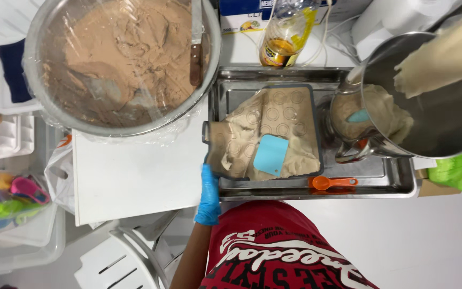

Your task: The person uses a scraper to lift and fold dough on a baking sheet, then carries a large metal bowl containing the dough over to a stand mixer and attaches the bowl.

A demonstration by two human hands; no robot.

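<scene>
Nearest the camera, below a red printed shirt [279, 251], the left hand [208, 195] wears a blue glove and grips the near left edge of the baking mat [290, 107]; its fingertips are tucked under the mat's rim, so only the back of the glove shows. The mat is a tan silicone sheet with a dark border and printed rings, lying inside the steel tray [386, 184]. Pale beige batter [241, 144] covers the mat's left and near parts, spread thin and uneven, starting just beyond the gloved fingers. A light blue scraper [270, 155] rests flat on that batter, a little to the right of the hand. On the tray's near rim, right of the mat, lies an orange measuring spoon [331, 182]. Right of the mat a steel mixing bowl [445, 123] is tipped, with batter clinging inside. The right hand is out of sight. Left of the tray and farther off stands a large steel bowl [121, 61] of brownish batter under plastic film.
</scene>
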